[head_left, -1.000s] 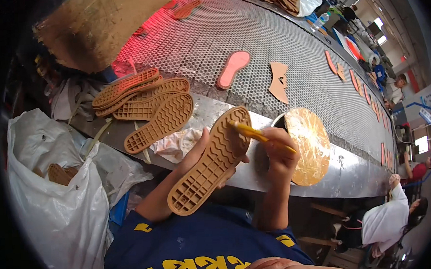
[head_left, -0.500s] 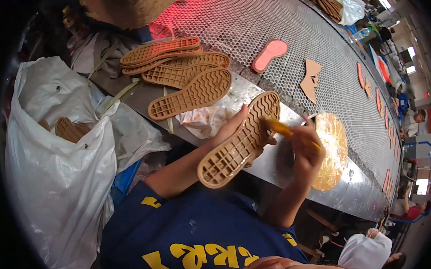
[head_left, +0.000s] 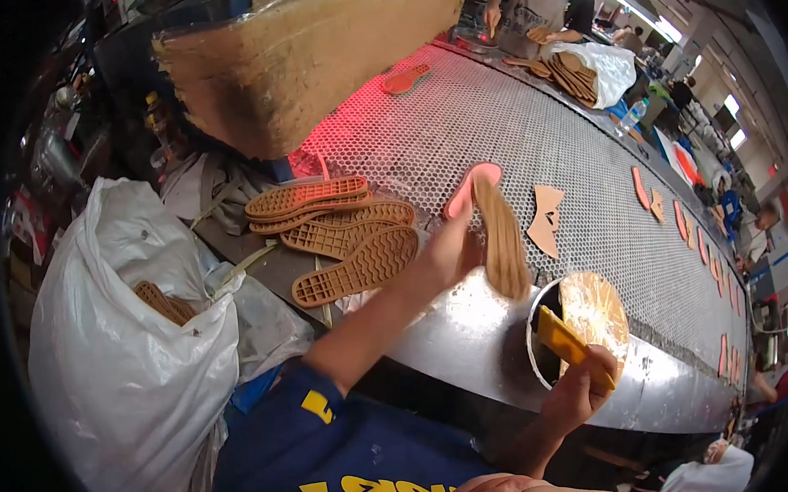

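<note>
Tan boxlike cover (head_left: 316, 60) (brown-stained), upper left; clear plastic bottle (head_left: 633, 115), upper right.

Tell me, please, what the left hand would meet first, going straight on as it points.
Likely the pink sole-shaped piece on the mesh surface, just beyond the left hand; depth is unclear.

held sole (head_left: 505, 245) nearer mesh (head_left: 591, 229) (brush (head_left: 567, 340) now at tub (head_left: 533, 350))

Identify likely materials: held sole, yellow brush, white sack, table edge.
Held sole: perhaps rubber; tan, but blur hides the finish.
Yellow brush: handle plastic or painted wood; flat, even colour.
White sack: probably plastic; soft sheen, crinkled folds.
Table edge: likely bare metal; silvery with bright glare.
</note>
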A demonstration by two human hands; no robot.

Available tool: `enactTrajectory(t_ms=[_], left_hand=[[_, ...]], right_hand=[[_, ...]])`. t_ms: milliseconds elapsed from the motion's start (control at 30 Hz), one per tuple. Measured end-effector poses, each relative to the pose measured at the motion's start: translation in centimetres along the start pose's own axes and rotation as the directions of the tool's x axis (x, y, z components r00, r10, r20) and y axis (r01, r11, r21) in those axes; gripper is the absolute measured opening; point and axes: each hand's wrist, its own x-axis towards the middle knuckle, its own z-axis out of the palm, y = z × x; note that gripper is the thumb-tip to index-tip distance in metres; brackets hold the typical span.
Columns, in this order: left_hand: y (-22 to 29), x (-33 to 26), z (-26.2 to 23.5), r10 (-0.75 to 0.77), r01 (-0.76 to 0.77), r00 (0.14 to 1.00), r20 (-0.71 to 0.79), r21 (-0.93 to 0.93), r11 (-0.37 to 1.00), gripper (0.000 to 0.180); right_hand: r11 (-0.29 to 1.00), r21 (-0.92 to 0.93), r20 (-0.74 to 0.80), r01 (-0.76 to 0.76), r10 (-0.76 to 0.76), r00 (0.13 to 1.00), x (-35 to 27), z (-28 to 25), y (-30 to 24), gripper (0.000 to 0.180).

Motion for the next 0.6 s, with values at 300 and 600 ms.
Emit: enactTrajectory(t_ms=[300, 600], left_hand=[[0.1, -0.7, -4.3, 0.364, -0.204, 0.892, -0.268, 0.482, 0.852, 0.059], [3.0, -15.3, -4.1, 0.602, 0.65, 0.751, -0.27, 0.46, -0.605, 0.075]], right_hand=[[0.989, -0.089, 0.015, -0.12, 0.121, 0.992, -1.2, -3.0, 1.3, 0.013], [0.657, -0.754, -0.017, -0.015, 0.003, 1.0, 0.4, -6.4, 2.8, 0.012]])
